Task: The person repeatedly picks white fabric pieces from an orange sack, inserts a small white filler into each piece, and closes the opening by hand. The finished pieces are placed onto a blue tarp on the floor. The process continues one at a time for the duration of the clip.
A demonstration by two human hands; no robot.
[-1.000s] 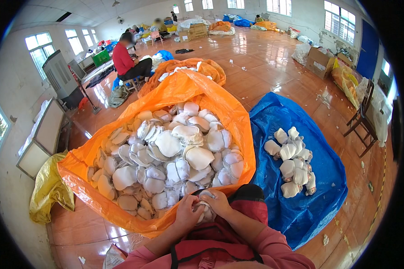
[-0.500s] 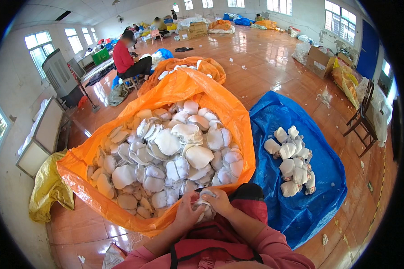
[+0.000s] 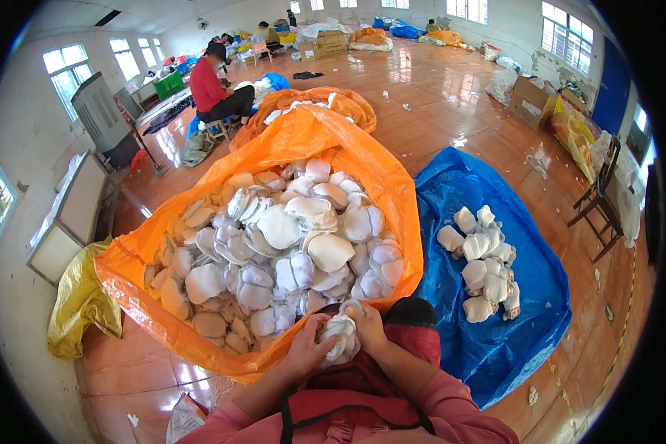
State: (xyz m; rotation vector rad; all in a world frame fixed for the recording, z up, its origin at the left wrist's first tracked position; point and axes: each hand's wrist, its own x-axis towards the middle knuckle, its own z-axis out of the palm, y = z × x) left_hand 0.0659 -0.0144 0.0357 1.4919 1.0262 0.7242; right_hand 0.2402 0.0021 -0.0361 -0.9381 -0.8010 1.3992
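Low in front of me, both hands are closed on a bundle of white cup-shaped fabric pads (image 3: 341, 342). My left hand (image 3: 308, 348) grips its left side, while the fingers of my right hand (image 3: 368, 330) pinch a pale edge at its upper right. Just beyond my hands, an opened orange sack (image 3: 381, 172) holds a large heap of loose and stacked white pads (image 3: 279, 227). To the right, several similar white bundles (image 3: 478, 275) lie grouped on a blue plastic sheet (image 3: 522, 325).
A yellow sack (image 3: 85, 303) lies left of the orange one. Farther off, a person in red (image 3: 209, 92) sits on a stool beside another orange sack (image 3: 359, 105). A wooden chair (image 3: 603, 200) stands at the right, near a cardboard box (image 3: 529, 102). Tiled floor surrounds the sacks.
Both hands have shifted slightly, and more of the white bundle now shows between them. My right hand has moved a little right, away from the left. The view has tilted slightly.
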